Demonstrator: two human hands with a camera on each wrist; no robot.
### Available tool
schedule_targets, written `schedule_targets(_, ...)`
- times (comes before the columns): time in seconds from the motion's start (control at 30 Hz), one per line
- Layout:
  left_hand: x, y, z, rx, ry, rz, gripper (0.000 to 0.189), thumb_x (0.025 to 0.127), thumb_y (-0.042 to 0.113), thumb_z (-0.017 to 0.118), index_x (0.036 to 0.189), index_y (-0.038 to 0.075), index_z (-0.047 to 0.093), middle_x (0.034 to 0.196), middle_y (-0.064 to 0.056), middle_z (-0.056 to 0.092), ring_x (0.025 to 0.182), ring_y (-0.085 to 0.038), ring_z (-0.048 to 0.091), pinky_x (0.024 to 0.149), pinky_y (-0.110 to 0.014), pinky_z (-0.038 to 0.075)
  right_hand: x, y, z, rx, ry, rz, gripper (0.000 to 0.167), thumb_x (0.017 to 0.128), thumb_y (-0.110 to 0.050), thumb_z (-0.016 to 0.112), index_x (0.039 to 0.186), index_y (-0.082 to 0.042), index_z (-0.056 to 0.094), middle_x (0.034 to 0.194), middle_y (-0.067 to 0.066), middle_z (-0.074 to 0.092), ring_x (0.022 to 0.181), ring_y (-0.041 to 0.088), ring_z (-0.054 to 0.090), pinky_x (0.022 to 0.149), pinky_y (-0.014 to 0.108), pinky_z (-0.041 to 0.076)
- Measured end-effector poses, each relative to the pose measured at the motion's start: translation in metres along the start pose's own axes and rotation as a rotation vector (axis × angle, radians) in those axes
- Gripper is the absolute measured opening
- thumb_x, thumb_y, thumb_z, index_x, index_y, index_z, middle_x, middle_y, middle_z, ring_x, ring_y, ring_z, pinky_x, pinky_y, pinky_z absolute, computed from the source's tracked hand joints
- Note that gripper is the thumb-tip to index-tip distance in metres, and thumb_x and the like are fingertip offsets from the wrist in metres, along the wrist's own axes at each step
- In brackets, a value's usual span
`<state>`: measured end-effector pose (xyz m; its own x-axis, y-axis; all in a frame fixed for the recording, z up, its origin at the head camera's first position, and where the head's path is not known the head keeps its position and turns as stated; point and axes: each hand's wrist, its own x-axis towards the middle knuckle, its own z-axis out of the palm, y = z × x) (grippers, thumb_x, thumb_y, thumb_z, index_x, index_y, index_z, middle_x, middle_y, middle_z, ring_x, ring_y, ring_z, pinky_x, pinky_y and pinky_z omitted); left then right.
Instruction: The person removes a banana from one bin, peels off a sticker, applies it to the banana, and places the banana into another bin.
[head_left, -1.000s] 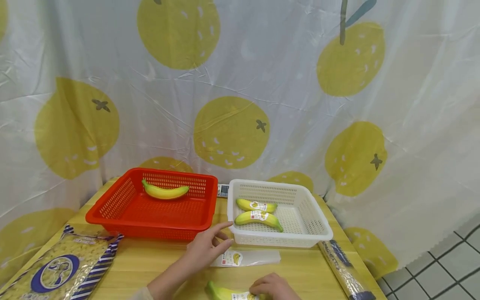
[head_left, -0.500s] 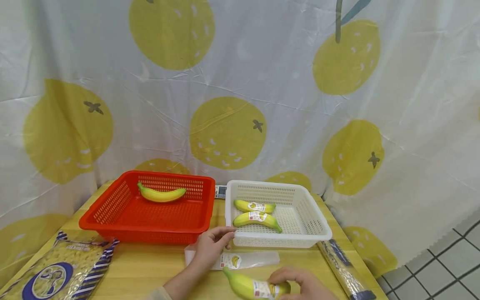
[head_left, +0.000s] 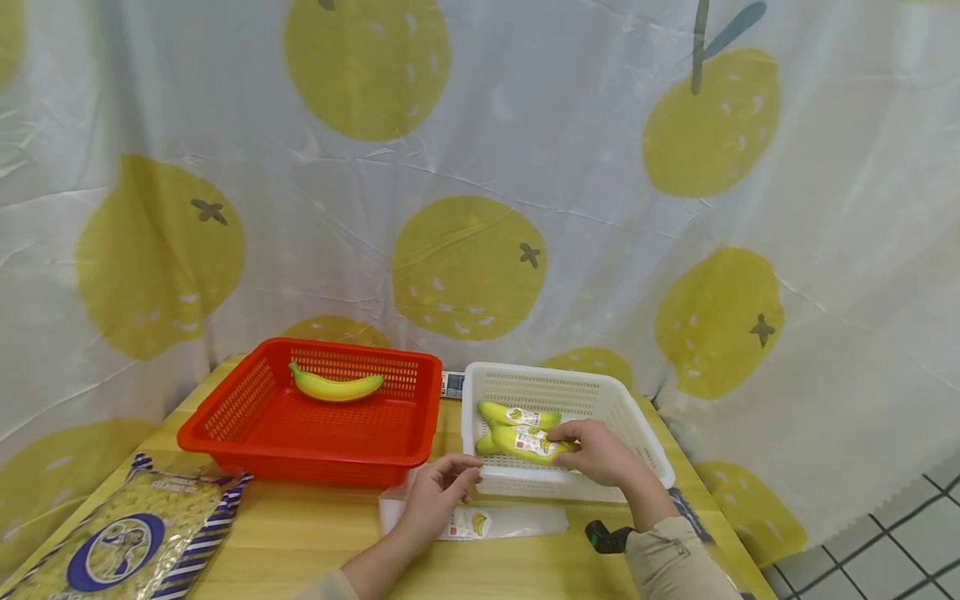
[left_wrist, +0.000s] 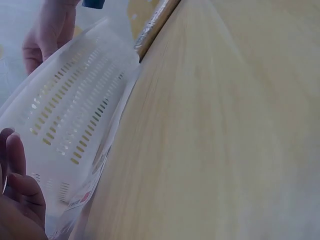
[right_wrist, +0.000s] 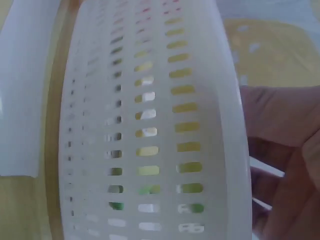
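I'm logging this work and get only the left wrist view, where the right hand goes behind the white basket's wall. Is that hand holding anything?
Observer: Yes. In the head view, the right hand grips a labelled banana inside the white basket.

Operator: The wall hides the rest from me. Is there more fruit in there?

Observer: Yes, a far banana, also labelled, lies toward the back.

Operator: And what stands beside it, on the person's left?

Observer: A red basket, with one banana showing no label lying inside.
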<state>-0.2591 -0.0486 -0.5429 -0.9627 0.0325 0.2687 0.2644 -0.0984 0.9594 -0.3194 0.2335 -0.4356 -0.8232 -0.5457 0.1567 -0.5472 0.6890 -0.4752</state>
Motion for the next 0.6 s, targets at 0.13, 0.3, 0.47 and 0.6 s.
schedule_targets(0.13, 0.000, -0.001, 0.002, 0.001, 0.000, 0.009, 0.014, 0.096, 0.018, 0.074, 0.108, 0.011, 0.076, 0.090, -0.010, 0.072, 0.067, -0.014, 0.062, 0.063, -0.024, 0.055, 0.016, 0.007, 0.002, -0.032, -0.153, -0.013, 0.024, 0.086, -0.007, 0.082, 0.109, -0.012, 0.080, 0.108, 0.001, 0.076, 0.100, 0.020, 0.069, 0.083, 0.034, 0.057)
schedule_targets(0.3, 0.001, -0.002, 0.002, 0.004, -0.002, 0.012, 0.014, 0.096, 0.019, 0.073, 0.107, 0.011, 0.075, 0.090, -0.011, 0.072, 0.068, -0.020, 0.064, 0.063, -0.025, 0.055, 0.032, 0.012, 0.011, -0.077, -0.236, -0.019, 0.022, 0.083, 0.000, 0.079, 0.101, -0.013, 0.080, 0.100, -0.002, 0.075, 0.092, 0.014, 0.066, 0.081, 0.032, 0.055)
schedule_targets(0.47, -0.001, -0.001, 0.001, 0.000, -0.007, 0.012, 0.015, 0.096, 0.020, 0.074, 0.108, 0.011, 0.075, 0.090, -0.012, 0.072, 0.068, -0.022, 0.064, 0.063, -0.026, 0.055, 0.040, 0.015, 0.020, -0.116, -0.255, -0.018, 0.021, 0.081, 0.002, 0.079, 0.093, -0.014, 0.076, 0.090, -0.006, 0.071, 0.085, 0.013, 0.063, 0.076, 0.032, 0.053)
schedule_targets(0.6, -0.001, 0.001, 0.001, -0.007, -0.009, 0.012, 0.015, 0.096, 0.021, 0.074, 0.107, 0.011, 0.075, 0.090, -0.012, 0.072, 0.069, -0.020, 0.064, 0.064, -0.026, 0.055, 0.044, 0.015, 0.022, -0.100, -0.278, -0.026, 0.021, 0.080, 0.002, 0.081, 0.091, -0.015, 0.074, 0.090, -0.006, 0.071, 0.083, 0.011, 0.064, 0.076, 0.030, 0.054)
